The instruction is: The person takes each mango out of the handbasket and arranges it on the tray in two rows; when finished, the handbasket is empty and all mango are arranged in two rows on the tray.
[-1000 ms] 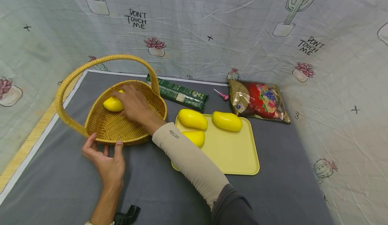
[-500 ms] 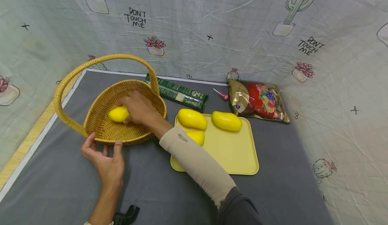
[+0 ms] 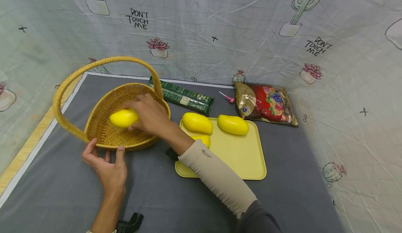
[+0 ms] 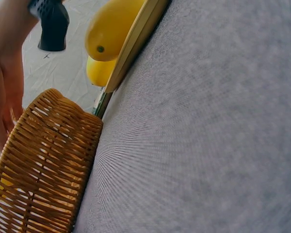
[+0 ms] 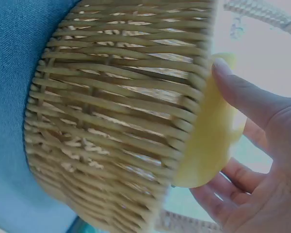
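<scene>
A yellow mango (image 3: pixel 123 118) is between the thumb and fingers of my right hand (image 3: pixel 150 116), over the inside of a woven basket (image 3: pixel 113 135). The right wrist view shows this mango (image 5: pixel 211 131) standing partly above the basket's rim, the thumb on one side and fingers on the other. My left hand (image 3: pixel 108 166) holds the basket's near rim, thumb and index finger at its edge. To the right, a yellow tray (image 3: pixel 238 159) carries more mangoes (image 3: pixel 198 122), one partly hidden by the right forearm.
The basket's tall hoop handle (image 3: pixel 59 104) arches over it. Behind the tray lie a long green packet (image 3: pixel 188 98), a pink lollipop (image 3: pixel 230 99) and a red-and-gold bag (image 3: pixel 270 104). A printed cloth (image 3: pixel 201 27) hangs at the back.
The mango in my right hand has come from the basket's far left toward its middle and now appears higher. My left hand stays at the rim.
</scene>
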A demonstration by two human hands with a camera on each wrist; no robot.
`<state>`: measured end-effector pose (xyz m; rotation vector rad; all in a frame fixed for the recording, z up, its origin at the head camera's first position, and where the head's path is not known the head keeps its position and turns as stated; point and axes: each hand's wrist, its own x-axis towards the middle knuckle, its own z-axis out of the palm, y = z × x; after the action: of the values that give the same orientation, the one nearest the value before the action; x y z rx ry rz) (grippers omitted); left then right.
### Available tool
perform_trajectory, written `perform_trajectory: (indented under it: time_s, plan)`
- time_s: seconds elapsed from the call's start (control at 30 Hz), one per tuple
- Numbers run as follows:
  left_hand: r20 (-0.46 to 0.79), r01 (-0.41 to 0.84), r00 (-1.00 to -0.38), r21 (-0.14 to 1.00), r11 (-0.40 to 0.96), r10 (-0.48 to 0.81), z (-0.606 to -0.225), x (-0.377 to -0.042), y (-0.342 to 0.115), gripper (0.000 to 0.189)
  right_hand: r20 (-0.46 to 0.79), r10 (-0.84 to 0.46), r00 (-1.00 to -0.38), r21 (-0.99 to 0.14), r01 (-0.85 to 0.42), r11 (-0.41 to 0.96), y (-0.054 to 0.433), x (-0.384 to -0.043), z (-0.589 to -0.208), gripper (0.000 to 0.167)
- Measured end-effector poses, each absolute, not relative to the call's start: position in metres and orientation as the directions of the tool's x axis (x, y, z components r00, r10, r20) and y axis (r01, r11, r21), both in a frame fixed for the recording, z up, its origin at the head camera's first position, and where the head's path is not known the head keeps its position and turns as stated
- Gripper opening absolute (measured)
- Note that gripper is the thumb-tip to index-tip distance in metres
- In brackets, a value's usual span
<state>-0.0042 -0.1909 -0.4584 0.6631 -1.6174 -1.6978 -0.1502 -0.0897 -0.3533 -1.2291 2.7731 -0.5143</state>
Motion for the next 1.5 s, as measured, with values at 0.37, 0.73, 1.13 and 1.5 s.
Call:
perform_trajectory:
  time_s: [0.37,0.73,1.13,1.5]
  plan:
    - [0.102,0.136,-0.628,0.991,0.021,-0.772,-0.459,-0.005,-0.190,0.074,0.180,-0.685,-0.706,-0.357,-0.695,0.623,-0.044,-0.127,-0.332,0.070]
    - [0.108,0.135,-0.637,0.990,0.028,-0.763,-0.458,-0.003,-0.190,0.072,0.218,-0.619,-0.754,-0.416,-0.646,0.641,0.007,-0.111,-0.328,0.070]
    - [0.108,0.134,-0.635,0.991,0.028,-0.765,-0.458,-0.003,-0.190,0.071,0.228,-0.514,-0.827,-0.465,-0.557,0.689,0.067,-0.101,-0.337,0.070]
    - [0.097,0.115,-0.630,0.993,0.031,-0.771,-0.457,-0.004,-0.190,0.071,0.198,-0.386,-0.901,-0.471,-0.433,0.769,0.124,-0.094,-0.353,0.070]
